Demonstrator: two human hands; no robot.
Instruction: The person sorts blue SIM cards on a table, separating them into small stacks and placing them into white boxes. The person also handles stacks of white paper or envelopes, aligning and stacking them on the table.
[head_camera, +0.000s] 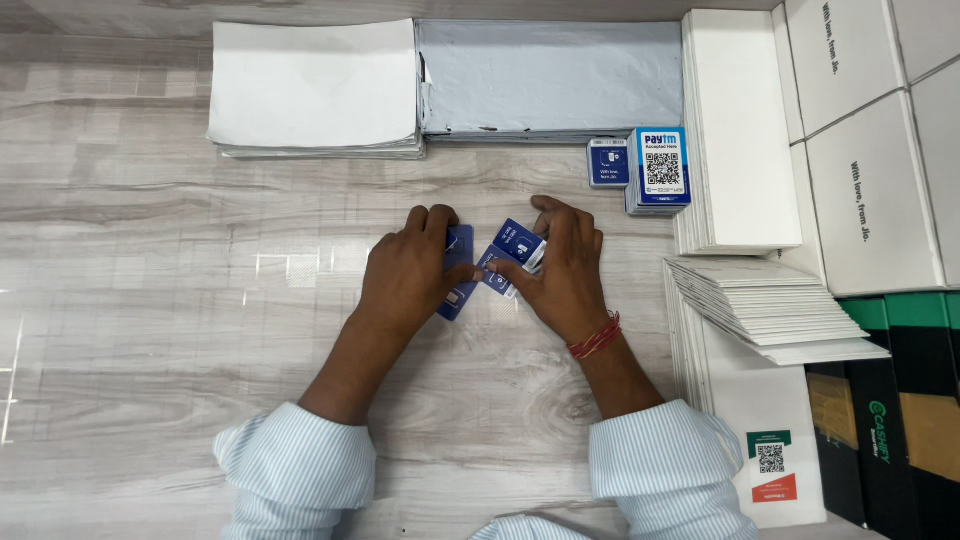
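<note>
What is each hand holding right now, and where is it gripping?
The left hand pinches a small blue card along its left edge. The right hand grips several small blue-and-white cards, fanned, by their right ends.

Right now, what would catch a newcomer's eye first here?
Two bare hands meet mid-table: the left hand holds a small blue card, and the right hand fans several small blue-and-white cards. Behind them, a blue-and-white stack of square-code cards stands beside tall white envelope stacks.

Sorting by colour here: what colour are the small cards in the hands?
The small cards are dark blue with white markings, head view.
</note>
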